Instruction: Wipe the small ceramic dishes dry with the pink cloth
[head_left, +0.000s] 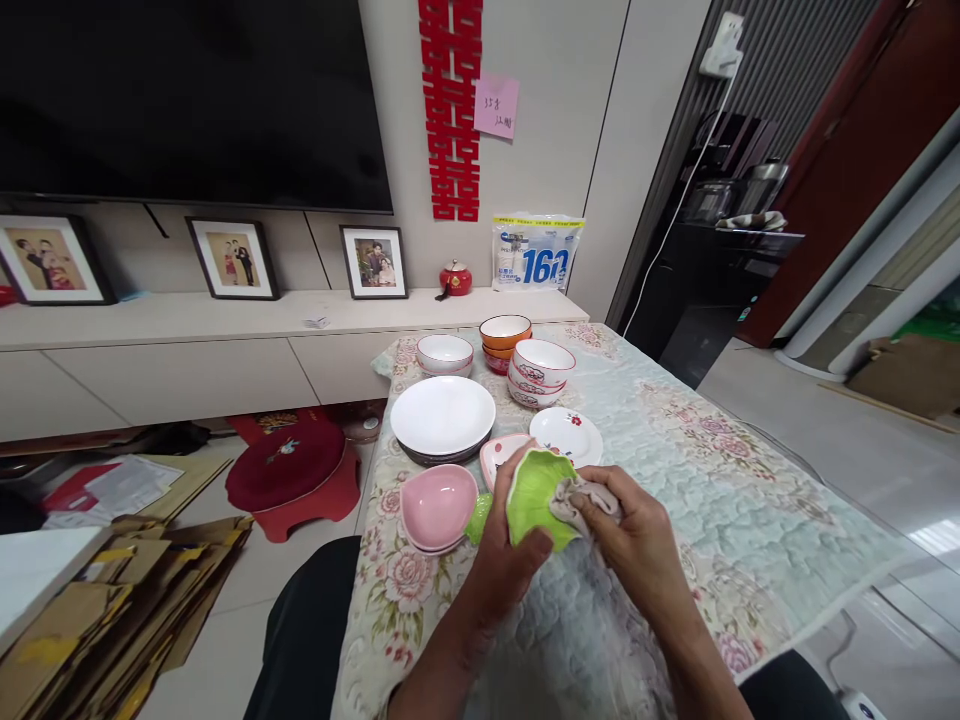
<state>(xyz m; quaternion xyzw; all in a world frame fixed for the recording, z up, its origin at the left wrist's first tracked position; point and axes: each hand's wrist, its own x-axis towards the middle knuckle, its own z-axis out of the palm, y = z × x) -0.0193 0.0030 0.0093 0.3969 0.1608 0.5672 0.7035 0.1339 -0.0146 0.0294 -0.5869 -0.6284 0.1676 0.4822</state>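
i read the feed from left to right, starting beyond the left edge of the table (420,690), where flattened cardboard (82,610) lies piled on the floor beside a red stool (292,480) with a dark red cushion. on the surface, close to the left edge, i have pink bowls (439,500), one nested in another. a stack of white plates (442,412) with dark undersides sits behind them, and white bowls (444,350) stand near the far left corner. a green textured piece (478,520) shows just beside the pink bowls, partly hidden by the left hand (499,550). that hand pinches the left rim of a green leaf-shaped dish (531,495), thumb across the inner face, fingers behind. the dish is tilted and raised over the near part of the surface, between both hands. beyond it, a pink-rimmed dish (495,455) is half covered. orange bowls (505,328) are stacked toward the far edge, with red-rimmed white bowls (544,360) in front and to the right, then a flowered plate (574,430) closer to me. furthest right, the right hand (637,525) bunches a pale cloth (568,498) between thumb and fingers, pressing it against the dish's inner right side.
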